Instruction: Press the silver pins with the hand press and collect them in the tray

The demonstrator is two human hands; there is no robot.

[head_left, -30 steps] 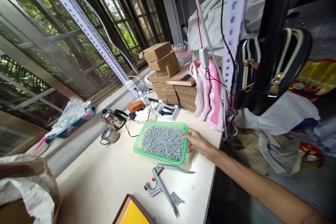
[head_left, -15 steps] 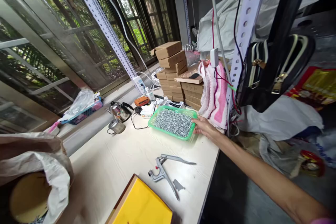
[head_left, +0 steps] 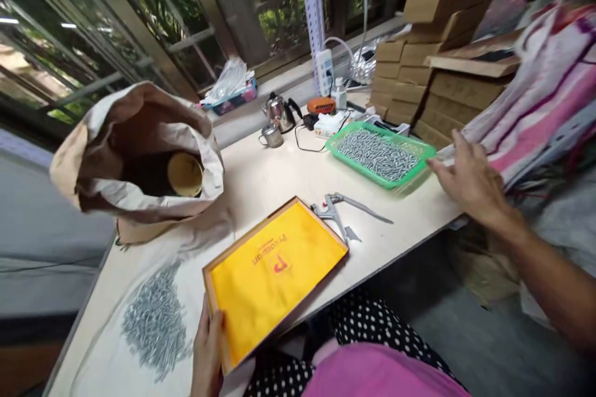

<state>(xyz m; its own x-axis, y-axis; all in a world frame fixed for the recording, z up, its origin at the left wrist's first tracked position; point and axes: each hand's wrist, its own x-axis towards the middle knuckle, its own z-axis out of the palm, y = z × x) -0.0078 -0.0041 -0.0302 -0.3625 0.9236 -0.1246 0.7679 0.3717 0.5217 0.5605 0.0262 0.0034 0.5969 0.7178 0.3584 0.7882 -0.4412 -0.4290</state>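
My left hand grips the near left edge of a shallow box lid with a yellow printed face and brown rim, thumb on top. The lid lies tilted at the table's front edge. My right hand, fingers apart, is beside the right end of a green plastic basket; whether a fingertip touches it I cannot tell. Small silvery screw-like metal pieces fill the basket. Grey hand pliers lie just behind the lid. Left of the lid, a heap of similar pieces rests on a pale sheet.
A large open paper sack stands at the left with a round yellowish thing inside. Along the window are a metal kettle, a metal mug and an orange item. Stacked cardboard boxes and pink-and-white towels are at the right.
The view has swung left and down, bringing the heap, the whole lid and my left hand into sight. My right hand has loosened from the basket's right end.
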